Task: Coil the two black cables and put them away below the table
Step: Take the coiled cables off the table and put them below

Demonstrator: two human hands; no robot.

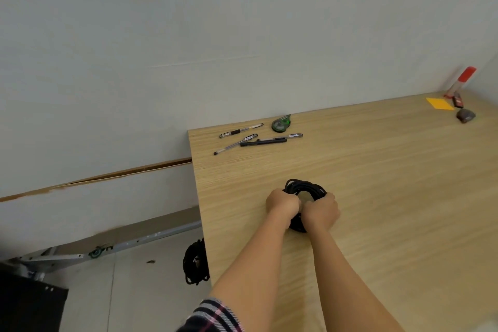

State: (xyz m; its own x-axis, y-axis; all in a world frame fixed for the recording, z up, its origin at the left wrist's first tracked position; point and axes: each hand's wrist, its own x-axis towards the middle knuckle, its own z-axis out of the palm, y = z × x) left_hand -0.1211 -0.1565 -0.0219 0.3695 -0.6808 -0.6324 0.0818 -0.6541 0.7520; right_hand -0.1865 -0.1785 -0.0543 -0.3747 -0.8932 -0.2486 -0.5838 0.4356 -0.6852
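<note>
A coiled black cable (304, 188) rests on the wooden table (377, 170) near its left side. My left hand (283, 203) grips the coil's near left part and my right hand (320, 213) grips its near right part, side by side. The hands hide the near half of the coil. A second black cable (195, 261) lies coiled on the floor beside the table's left edge, partly under the tabletop.
Several pens (253, 137) and a green correction-tape dispenser (281, 123) lie at the table's far left. A yellow note (439, 103), a red-capped item (462, 81) and a small dark object (465, 115) sit at the far right corner. A metal frame (107, 248) lies on the floor.
</note>
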